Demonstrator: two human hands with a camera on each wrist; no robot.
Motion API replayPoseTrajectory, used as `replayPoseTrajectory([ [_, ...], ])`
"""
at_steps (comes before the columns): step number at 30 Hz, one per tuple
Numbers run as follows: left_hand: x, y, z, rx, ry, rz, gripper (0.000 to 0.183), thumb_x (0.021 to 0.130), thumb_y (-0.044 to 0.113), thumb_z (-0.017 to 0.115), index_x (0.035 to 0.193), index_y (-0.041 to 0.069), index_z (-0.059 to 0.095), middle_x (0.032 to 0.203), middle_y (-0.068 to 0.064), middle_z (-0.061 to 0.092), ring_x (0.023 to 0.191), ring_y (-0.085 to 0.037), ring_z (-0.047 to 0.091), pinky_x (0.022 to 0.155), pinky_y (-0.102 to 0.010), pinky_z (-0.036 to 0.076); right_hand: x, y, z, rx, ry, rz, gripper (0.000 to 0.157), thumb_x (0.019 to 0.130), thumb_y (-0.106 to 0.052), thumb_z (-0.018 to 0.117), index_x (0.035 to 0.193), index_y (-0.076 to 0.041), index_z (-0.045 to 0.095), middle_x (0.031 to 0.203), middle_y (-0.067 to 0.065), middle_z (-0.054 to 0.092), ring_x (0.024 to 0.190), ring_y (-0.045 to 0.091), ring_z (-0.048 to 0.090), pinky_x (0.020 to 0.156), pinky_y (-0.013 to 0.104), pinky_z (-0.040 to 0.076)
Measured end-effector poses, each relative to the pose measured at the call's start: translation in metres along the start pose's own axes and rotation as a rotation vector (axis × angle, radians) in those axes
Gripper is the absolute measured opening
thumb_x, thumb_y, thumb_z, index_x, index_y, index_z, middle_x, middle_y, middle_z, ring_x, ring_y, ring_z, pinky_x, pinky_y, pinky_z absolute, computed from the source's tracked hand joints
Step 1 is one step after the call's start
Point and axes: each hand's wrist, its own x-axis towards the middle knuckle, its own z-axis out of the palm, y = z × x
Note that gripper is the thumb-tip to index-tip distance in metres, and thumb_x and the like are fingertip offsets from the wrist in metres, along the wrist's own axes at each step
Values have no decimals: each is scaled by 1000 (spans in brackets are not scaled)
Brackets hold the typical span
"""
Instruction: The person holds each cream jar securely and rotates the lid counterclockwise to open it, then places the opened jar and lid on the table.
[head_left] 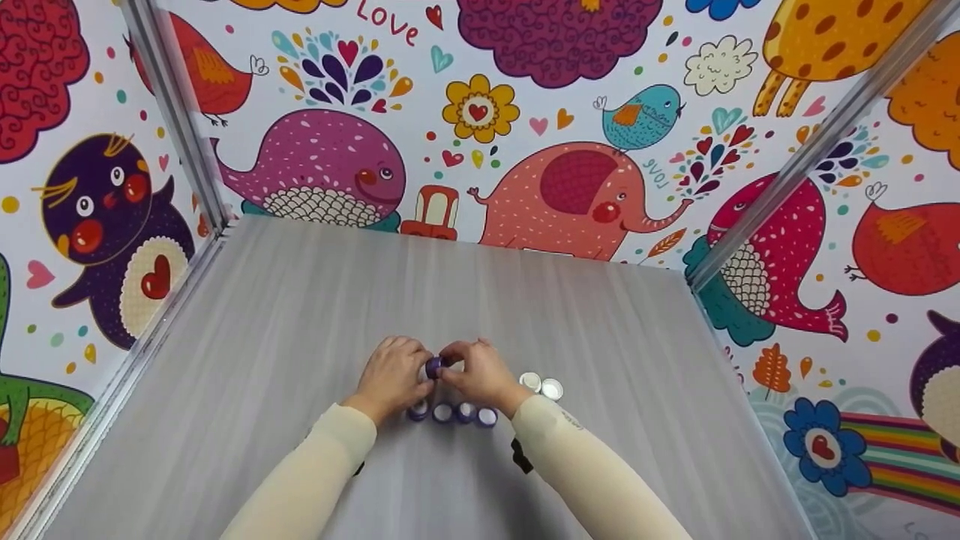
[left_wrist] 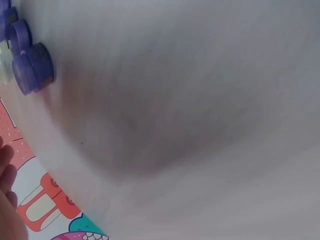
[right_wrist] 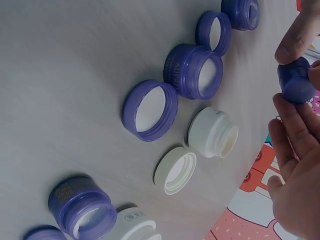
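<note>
My left hand (head_left: pixel 394 375) and right hand (head_left: pixel 476 371) meet over the middle of the table, both pinching a small purple jar (head_left: pixel 434 367). In the right wrist view this jar (right_wrist: pixel 296 82) is between the fingers and partly covered by them. Just below the hands, purple jars and lids stand in a row, including an open purple jar (right_wrist: pixel 195 72) and a purple lid (right_wrist: pixel 150 111) with a white inside. An open white jar (right_wrist: pixel 212 132) and white lid (right_wrist: pixel 175 171) are on the right. The left wrist view shows only part of a hand (left_wrist: pixel 10 200).
Another open purple jar (right_wrist: pixel 82 207) and a white jar (right_wrist: pixel 135 225) appear low in the right wrist view; the head view does not show them. The grey table (head_left: pixel 300 300) ends at walls with printed cartoon animals and metal corner posts (head_left: pixel 180 112).
</note>
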Motion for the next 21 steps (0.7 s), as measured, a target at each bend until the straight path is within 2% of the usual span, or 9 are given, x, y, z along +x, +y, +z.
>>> replayPoseTrajectory([
  [5, 1, 0, -2, 7, 12, 16, 33, 74, 30, 80, 95, 5, 75, 93, -3, 67, 92, -24, 61, 88, -40, 45, 0, -1, -1, -2, 5, 28, 24, 92, -27, 67, 105, -8, 73, 96, 0, 74, 94, 20, 69, 107, 48, 33],
  [11, 2, 1, -2, -1, 14, 21, 32, 73, 29, 81, 95, 6, 75, 93, -3, 68, 91, -24, 61, 88, -40, 46, 0, 2, 0, 8, 7, 35, 22, 91, -26, 68, 103, -9, 73, 94, -2, 74, 91, 17, 69, 101, 42, 38],
  [16, 2, 1, 0, -3, 17, 22, 32, 74, 29, 81, 96, 6, 75, 93, -2, 68, 92, -23, 61, 88, -40, 46, 0, 3, 1, 13, 22, 15, 21, 89, -24, 68, 101, -7, 72, 92, -1, 74, 89, 21, 70, 106, 46, 35],
  [21, 2, 0, 2, -2, 16, 26, 31, 74, 29, 81, 96, 7, 76, 94, -2, 69, 92, -23, 62, 87, -40, 46, -1, 3, 2, -3, 36, -38, 19, 87, -19, 70, 101, -7, 72, 93, 0, 74, 90, 15, 69, 108, 54, 32],
])
